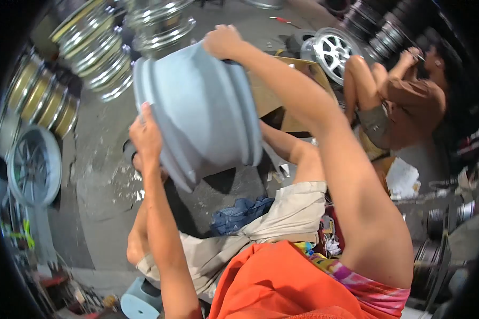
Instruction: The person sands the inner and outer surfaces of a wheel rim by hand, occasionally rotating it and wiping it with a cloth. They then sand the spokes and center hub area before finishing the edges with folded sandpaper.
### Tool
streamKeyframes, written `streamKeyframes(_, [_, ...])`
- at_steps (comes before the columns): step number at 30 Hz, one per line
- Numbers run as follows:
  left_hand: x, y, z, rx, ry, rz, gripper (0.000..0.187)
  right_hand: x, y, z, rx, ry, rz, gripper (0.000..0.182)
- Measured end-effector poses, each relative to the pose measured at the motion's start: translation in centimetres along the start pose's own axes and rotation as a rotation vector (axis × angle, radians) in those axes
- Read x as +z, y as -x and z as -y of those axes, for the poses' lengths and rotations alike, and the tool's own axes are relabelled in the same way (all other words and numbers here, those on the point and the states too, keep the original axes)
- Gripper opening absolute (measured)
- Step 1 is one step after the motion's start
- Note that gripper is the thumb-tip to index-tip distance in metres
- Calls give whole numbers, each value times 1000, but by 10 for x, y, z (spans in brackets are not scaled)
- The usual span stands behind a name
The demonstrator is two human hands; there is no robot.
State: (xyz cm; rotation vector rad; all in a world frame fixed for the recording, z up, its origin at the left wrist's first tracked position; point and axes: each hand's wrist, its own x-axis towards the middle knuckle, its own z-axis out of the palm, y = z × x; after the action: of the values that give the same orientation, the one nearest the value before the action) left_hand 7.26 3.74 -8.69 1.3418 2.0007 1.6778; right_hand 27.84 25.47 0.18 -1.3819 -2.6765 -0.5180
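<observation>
A light grey wheel rim [202, 106] is held up in front of me over the floor, lying on its side with its barrel towards me. My left hand [145, 135] grips its left flange, with the thumb up along the edge. At the top right edge my right hand [222, 41] is closed over the lip, its fingertips partly hidden behind the rim. Below the rim, a crumpled dark blue cloth [239, 215] lies on the floor between my legs.
Stacked rims [93, 50] stand at the upper left, and a spoked wheel [34, 166] leans at far left. A cardboard box [290, 119] sits behind the held rim. To the right, another person [410, 103] sits near a white spoked wheel [332, 53]. A light-blue cylinder [140, 300] is at lower left.
</observation>
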Motion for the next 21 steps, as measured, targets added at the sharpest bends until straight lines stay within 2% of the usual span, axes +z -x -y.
streamKeyframes(2, [1,-2,-16,82,-51,-95,47,-3,8,3,87,-82,-7,33])
streamKeyframes(3, [0,-3,-22,93,-104,-124,41,5,15,7,97,-116,-75,33])
streamKeyframes(5, [2,1,-29,315,-153,-309,31,9,50,16,101,-258,-251,31])
streamKeyframes(6, [0,7,-43,324,-129,-299,31,7,66,20,98,-367,-359,30])
streamKeyframes(7, [-1,19,-66,441,-134,-354,24,5,73,17,116,-348,-359,30])
streamKeyframes(8, [1,37,-83,554,-142,-408,17,6,77,17,83,-481,-392,30])
streamKeyframes(9, [6,58,-95,612,-37,-201,15,7,78,18,45,-618,-423,30])
streamKeyframes(10, [12,83,-109,663,65,2,13,8,78,20,52,-613,-417,30])
streamKeyframes(11, [17,116,-129,546,230,332,7,7,76,22,75,-590,-407,30])
streamKeyframes(12, [22,141,-148,577,357,677,7,5,74,22,93,-562,-399,30])
streamKeyframes(13, [29,169,-150,452,480,1140,12,3,72,22,91,-550,-400,30])
streamKeyframes(14, [42,196,-143,591,499,1424,17,2,70,21,93,-545,-383,29])
streamKeyframes(16, [35,232,-173,227,800,1996,18,3,65,19,99,-537,-362,29])
streamKeyframes(17, [39,237,-178,213,918,2130,16,3,63,19,93,-525,-368,29])
streamKeyframes(19, [45,268,-177,-83,1353,2311,10,7,61,18,91,-518,-372,28])
streamKeyframes(20, [43,269,-168,-108,1436,2342,11,8,58,17,83,-522,-372,28])
streamKeyframes(21, [40,244,-128,-76,1457,2241,12,10,57,16,76,-527,-373,28])
